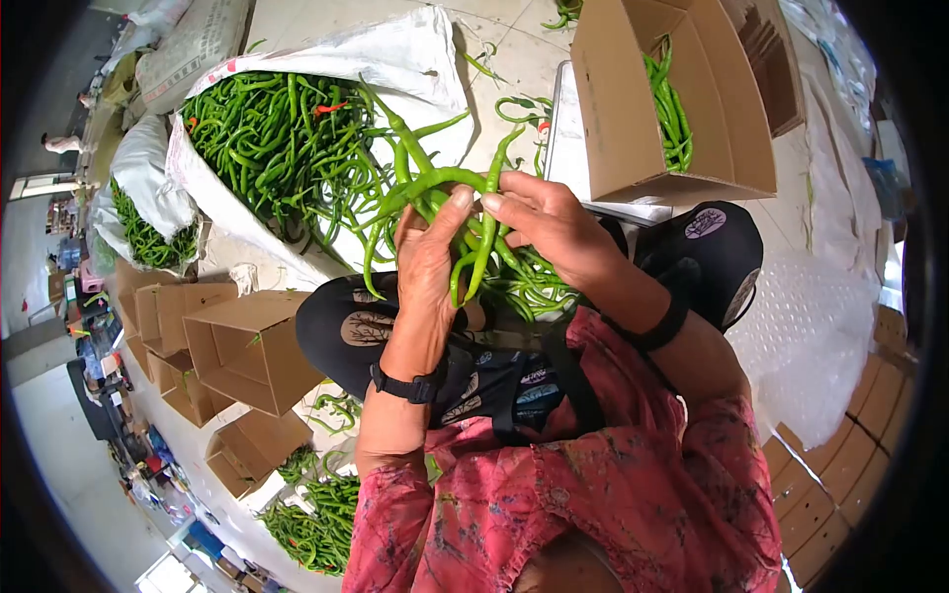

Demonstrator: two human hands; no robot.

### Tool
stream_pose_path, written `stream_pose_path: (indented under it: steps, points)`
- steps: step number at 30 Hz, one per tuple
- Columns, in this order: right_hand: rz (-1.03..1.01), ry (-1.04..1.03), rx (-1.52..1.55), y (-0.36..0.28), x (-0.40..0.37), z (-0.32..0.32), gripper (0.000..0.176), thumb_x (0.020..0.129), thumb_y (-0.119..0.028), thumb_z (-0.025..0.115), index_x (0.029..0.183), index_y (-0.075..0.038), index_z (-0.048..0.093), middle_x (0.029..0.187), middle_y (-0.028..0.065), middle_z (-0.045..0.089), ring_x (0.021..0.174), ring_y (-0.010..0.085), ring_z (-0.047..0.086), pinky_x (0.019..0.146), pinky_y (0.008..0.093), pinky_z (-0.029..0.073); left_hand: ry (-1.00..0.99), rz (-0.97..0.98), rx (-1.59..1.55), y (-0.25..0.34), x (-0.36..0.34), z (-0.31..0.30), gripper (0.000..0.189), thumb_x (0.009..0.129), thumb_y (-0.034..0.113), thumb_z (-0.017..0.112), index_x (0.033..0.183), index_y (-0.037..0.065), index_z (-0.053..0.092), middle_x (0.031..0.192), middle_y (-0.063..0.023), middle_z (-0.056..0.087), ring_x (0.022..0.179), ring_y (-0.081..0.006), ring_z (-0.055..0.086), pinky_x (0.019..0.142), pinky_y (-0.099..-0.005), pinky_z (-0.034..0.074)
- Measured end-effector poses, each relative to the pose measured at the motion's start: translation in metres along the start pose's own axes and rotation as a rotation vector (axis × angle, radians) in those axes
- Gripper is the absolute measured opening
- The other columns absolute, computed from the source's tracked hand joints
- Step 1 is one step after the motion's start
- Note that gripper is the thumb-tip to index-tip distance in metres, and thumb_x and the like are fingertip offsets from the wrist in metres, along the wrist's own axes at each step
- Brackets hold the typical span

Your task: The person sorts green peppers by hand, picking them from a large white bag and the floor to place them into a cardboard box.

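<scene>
Several long green chili peppers (435,180) are bunched in my left hand (427,247), its thumb pressed over them. My right hand (554,219) pinches a curved green chili pepper (489,212) between thumb and fingers, close beside the left thumb. Below both hands, more green peppers (529,287) lie between my knees, partly hidden by the hands. Just beyond my left hand, a white woven sack (415,59) lies spread with its mouth toward me. A heap of green peppers (272,143) with a few red ones fills it and spills out.
An open cardboard box (618,109) with some green peppers inside stands at the upper right, on a pale flat surface. Several cardboard boxes (237,346) stand at the left. Another pepper pile (321,524) lies at lower left. Bubble wrap (806,336) covers part of the right side.
</scene>
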State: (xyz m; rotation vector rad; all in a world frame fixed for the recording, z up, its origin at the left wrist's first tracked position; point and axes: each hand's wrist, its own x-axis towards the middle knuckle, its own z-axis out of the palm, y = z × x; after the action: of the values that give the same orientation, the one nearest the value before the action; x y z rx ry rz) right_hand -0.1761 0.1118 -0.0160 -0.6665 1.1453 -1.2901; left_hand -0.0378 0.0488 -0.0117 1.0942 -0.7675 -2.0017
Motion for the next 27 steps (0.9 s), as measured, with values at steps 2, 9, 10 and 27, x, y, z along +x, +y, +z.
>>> stream_pose_path:
  steps: [2,9,10,27]
  points:
    - [-0.032,0.027,0.065,0.004,0.001,0.003,0.032,0.094,-0.023,0.060,0.114,0.001,0.063,0.081,-0.0018,0.057,0.073,0.0048,0.050,0.063,0.0235,0.044,-0.009,-0.002,-0.059,-0.003,0.002,-0.004,0.029,0.088,0.008,0.070,0.114,0.001,0.060,0.101,-0.0070,0.065,0.090,-0.0151,0.063,0.075,-0.0281,0.054]
    - [-0.155,0.266,-0.445,0.023,-0.001,0.007,0.027,0.091,-0.020,0.056,0.102,0.003,0.063,0.084,0.0135,0.068,0.072,0.0180,0.063,0.065,0.0315,0.048,-0.106,0.131,-0.026,-0.011,0.008,-0.015,0.033,0.086,0.008,0.071,0.115,-0.003,0.060,0.105,-0.0084,0.064,0.095,-0.0150,0.060,0.087,-0.0290,0.050]
    - [-0.262,0.308,-0.423,0.025,0.001,0.010,0.027,0.091,-0.021,0.054,0.100,0.004,0.062,0.082,0.0163,0.068,0.072,0.0209,0.065,0.065,0.0332,0.049,-0.154,0.141,0.013,-0.011,0.010,-0.017,0.031,0.087,0.008,0.071,0.114,-0.003,0.060,0.105,-0.0083,0.064,0.095,-0.0147,0.060,0.086,-0.0287,0.050]
    - [-0.077,0.001,-0.431,0.005,0.000,0.007,0.030,0.083,-0.014,0.070,0.104,0.003,0.055,0.086,0.0089,0.065,0.076,0.0115,0.061,0.065,0.0266,0.048,-0.211,-0.009,-0.072,-0.007,0.010,-0.022,0.036,0.089,0.005,0.068,0.122,-0.002,0.057,0.103,-0.0074,0.064,0.091,-0.0149,0.062,0.081,-0.0284,0.054]
